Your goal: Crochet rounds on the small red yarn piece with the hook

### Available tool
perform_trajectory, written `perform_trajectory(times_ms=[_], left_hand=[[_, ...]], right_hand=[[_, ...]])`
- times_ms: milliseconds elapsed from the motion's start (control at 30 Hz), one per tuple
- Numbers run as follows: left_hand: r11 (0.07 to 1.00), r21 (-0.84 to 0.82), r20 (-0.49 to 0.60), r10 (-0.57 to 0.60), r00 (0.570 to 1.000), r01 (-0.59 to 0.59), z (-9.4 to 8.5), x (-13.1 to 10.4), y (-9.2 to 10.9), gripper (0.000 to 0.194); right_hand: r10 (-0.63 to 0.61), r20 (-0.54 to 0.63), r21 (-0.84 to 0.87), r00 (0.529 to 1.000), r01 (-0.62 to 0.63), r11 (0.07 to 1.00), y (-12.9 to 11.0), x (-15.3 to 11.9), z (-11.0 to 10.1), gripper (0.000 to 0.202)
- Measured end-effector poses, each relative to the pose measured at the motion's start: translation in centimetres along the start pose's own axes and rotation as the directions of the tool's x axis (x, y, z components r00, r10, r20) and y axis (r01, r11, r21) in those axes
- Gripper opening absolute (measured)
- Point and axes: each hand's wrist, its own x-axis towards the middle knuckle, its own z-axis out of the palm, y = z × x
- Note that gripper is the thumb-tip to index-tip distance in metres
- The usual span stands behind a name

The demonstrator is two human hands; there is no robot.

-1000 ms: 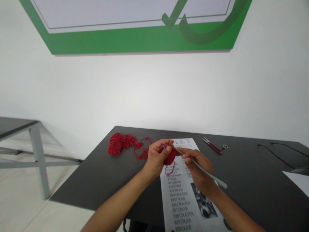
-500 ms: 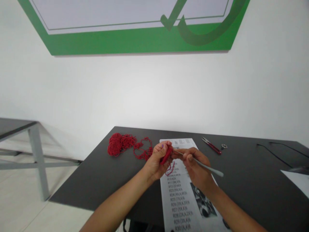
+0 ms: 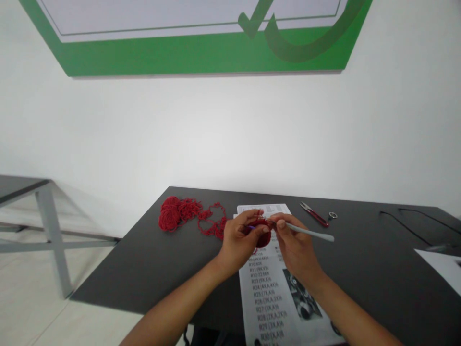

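Observation:
My left hand (image 3: pixel 238 240) is closed on a small round piece of red crochet work (image 3: pixel 264 239), thumb across its near side. A small purple item shows by the left fingers; its kind is unclear. In my right hand (image 3: pixel 293 242) is a crochet hook (image 3: pixel 313 234) with a grey handle, its tip at the top edge of the crochet work. Red yarn runs over the left forefinger. A loose tangle and ball of red yarn (image 3: pixel 171 214) lie on the table, left of the hands. Printed pattern sheets (image 3: pixel 264 307) lie under both hands.
Red-handled thread snips (image 3: pixel 315 215) and a small metal ring (image 3: pixel 333 215) lie at the back right of the dark table (image 3: pixel 158 278). Farther right are eyeglasses (image 3: pixel 414 230) and a white paper (image 3: pixel 441 269). Another table (image 3: pixel 25 187) stands at left.
The crochet work has turned so its round face shows more, and my left fingers have lifted with yarn across them. The hook now lies flatter. The view has shifted slightly.

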Motion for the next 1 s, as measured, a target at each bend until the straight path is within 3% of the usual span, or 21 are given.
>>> perform_trajectory(times_ms=[133,300,667,1000], left_hand=[[0.997,-0.058,0.013,-0.047,0.999,0.048,0.1,0.2,0.1,0.029],[0.991,-0.105,0.005,-0.089,0.996,0.089,0.2,0.4,0.4,0.030],[0.988,-0.106,-0.015,-0.112,0.994,0.109,0.2,0.3,0.2,0.031],[0.994,0.094,-0.010,0.051,0.999,-0.050,-0.1,0.2,-0.2,0.027]], right_hand=[[-0.067,-0.023,-0.140,0.998,0.063,0.988,-0.9,-0.2,0.0,0.024],[-0.221,-0.027,-0.184,0.975,0.212,0.960,-1.2,-0.4,0.2,0.021],[-0.374,0.122,-0.293,0.919,0.393,0.872,-1.0,-0.4,-0.6,0.010],[-0.444,0.228,-0.402,0.867,0.499,0.768,-1.0,-0.3,-1.0,0.008]])
